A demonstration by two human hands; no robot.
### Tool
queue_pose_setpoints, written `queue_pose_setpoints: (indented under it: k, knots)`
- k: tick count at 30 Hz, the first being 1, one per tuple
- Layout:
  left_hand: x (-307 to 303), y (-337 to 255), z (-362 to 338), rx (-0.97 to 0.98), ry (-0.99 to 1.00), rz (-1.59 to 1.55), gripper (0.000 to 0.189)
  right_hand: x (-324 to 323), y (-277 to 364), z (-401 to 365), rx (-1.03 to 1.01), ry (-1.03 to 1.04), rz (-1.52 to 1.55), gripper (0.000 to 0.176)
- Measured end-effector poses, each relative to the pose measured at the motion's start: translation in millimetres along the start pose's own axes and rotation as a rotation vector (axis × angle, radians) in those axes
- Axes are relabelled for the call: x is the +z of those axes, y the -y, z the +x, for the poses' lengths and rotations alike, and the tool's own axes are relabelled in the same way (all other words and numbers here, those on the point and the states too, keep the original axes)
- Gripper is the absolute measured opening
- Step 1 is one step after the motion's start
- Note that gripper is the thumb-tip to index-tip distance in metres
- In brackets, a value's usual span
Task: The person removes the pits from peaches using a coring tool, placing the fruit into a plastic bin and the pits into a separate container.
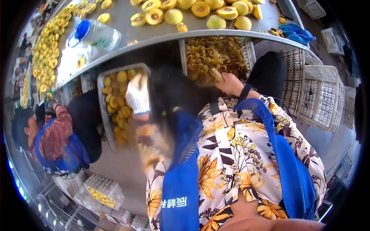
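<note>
My left hand (137, 94), in a white glove, is over the right side of a crate (145, 70) of yellow fruit (120, 111). Its fingers are blurred, and whether they hold a fruit cannot be made out. Bare, with a dark band at the wrist, my right hand (230, 84) is closed round the wooden handle of a small tool (217, 74). That tool points up toward a second crate (249, 54) filled with cut fruit pieces (216, 54), just beyond the hand.
Above the crates runs a metal table (162, 37) with halved fruit (154, 16), a clear bottle (101, 35) and blue cloth (296, 34). A co-worker (58, 134) sits at the left. White crates (318, 92) stand at the right.
</note>
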State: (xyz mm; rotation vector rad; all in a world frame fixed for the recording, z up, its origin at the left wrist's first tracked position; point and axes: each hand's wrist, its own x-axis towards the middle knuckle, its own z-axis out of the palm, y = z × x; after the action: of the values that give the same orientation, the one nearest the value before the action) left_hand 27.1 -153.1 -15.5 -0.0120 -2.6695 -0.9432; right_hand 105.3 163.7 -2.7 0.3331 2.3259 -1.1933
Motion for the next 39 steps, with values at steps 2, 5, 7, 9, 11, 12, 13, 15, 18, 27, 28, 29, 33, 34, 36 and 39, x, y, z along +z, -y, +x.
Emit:
queue_pose_setpoints:
  k: [2,5,7,9,11,12,13,15,18,27,28,29,33,34,36,39]
  knots:
    - [18.2,-55.7,50.3,0.172,-0.065,-0.177,0.026,1.2,-5.6,-1.2,-0.154,-0.056,-0.12,0.037]
    - [44.9,-124.0,114.9,0.336,0.067,0.106,0.038,-3.1,19.7,-15.8,-0.096,-0.096,-0.005,0.026]
    - [82.1,-140.5,152.6,0.341,0.241,0.332,0.052,-4.3,18.8,-21.0,-0.191,-0.125,0.057,0.026]
    - [124.3,-133.4,184.3,0.352,0.578,0.455,0.056,-5.0,12.1,-20.7,-0.169,-0.16,0.01,0.024]
    - [132.5,-138.1,184.1,0.251,0.526,0.556,0.056,-6.2,9.0,-25.3,-0.138,-0.189,0.106,0.023]
    - [132.4,-135.5,188.7,0.157,0.614,0.517,0.056,-0.4,4.8,-22.4,-0.157,-0.218,0.113,0.023]
    - [126.9,-134.5,191.2,0.202,0.627,0.513,0.06,-0.7,5.1,-22.9,-0.143,-0.233,0.115,0.024]
    - [114.1,-122.5,188.8,0.205,0.542,0.089,0.06,-2.3,6.0,-24.1,-0.112,-0.249,0.123,0.025]
    - [71.4,-134.6,153.3,-0.224,0.784,-1.099,0.053,-20.4,35.1,-29.3,-0.298,-0.369,0.065,0.028]
    - [44.5,-166.7,41.3,-0.575,0.42,-1.447,0.057,-16.3,73.9,0.9,-0.436,-0.408,-0.096,0.024]
    - [51.3,-162.7,35.8,-0.538,0.397,-1.443,0.056,-13.6,72.6,1.7,-0.473,-0.432,-0.08,0.023]
    - [56.1,-162.2,31.0,-0.497,0.374,-1.44,0.056,-11.4,71.3,1.7,-0.457,-0.432,-0.069,0.023]
    - [69.2,-156.3,26.6,-0.383,0.495,-1.385,0.054,-9.3,64.7,1.6,-0.426,-0.44,-0.04,0.022]
    - [68.9,-166.0,21.5,-0.486,0.391,-1.453,0.051,-9.3,63.3,1.3,-0.429,-0.444,-0.036,0.021]
    - [70.8,-173.4,19.7,-0.453,0.356,-1.4,0.051,-10.3,60.0,0.5,-0.425,-0.456,-0.056,0.02]
    - [75.5,-170.4,18.0,-0.374,0.358,-1.368,0.05,-10.0,62.2,-3.5,-0.403,-0.451,-0.008,0.019]
